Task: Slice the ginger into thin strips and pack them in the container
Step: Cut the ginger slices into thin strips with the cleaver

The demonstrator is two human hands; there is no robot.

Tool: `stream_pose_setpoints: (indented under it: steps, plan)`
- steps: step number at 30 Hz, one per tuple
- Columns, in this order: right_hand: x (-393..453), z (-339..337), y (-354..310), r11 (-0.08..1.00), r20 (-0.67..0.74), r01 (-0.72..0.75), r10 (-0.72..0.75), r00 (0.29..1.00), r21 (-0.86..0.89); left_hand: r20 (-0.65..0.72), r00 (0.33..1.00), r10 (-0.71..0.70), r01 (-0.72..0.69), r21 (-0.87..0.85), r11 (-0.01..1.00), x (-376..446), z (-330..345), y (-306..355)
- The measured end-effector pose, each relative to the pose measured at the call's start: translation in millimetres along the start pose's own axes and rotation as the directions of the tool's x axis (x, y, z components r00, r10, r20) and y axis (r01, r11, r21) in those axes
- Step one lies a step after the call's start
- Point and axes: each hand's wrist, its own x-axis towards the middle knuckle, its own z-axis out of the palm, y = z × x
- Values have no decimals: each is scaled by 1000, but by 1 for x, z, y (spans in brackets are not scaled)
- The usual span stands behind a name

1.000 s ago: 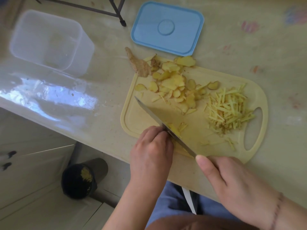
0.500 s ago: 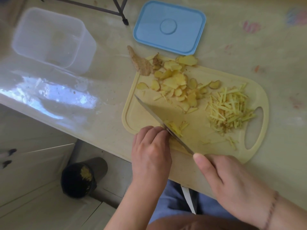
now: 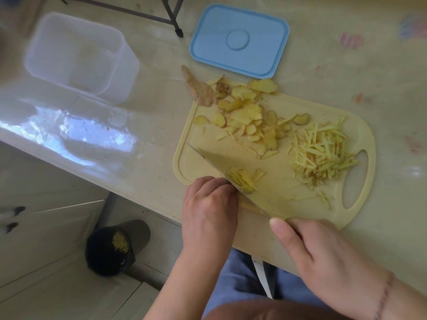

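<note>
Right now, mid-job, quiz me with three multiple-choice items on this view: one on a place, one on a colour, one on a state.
1. Where is the pile of strips?
A. In the container
B. On the board near its handle hole
C. On the lid

2. What colour is the lid?
A. Blue
B. Red
C. Green

3. What state is the container in?
A. Closed and full
B. Open, no ginger inside
C. Tipped on its side

Answers:
1 B: the strips lie on the board, beside the hole at its right end.
2 A: the lid on the table is light blue.
3 B: it stands open, apart from its lid, with nothing yellow in it.
</note>
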Motion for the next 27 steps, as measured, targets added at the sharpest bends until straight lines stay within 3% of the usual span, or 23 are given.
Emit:
stream_pose_setpoints:
  steps: [11, 22, 27]
  plan:
    - [-10, 2, 5, 994, -24, 6, -8, 1000, -108, -125, 992, 29, -38, -68, 997, -1, 5, -2]
    - [-5, -9, -4, 992, 25, -32, 29, 999, 122, -157, 988, 5, -21, -103, 994, -7, 14, -12]
    - [-8, -4, -5, 991, 15, -35, 34, 999, 128, -203, 974, -96, 54, -199, 978, -12, 7, -16]
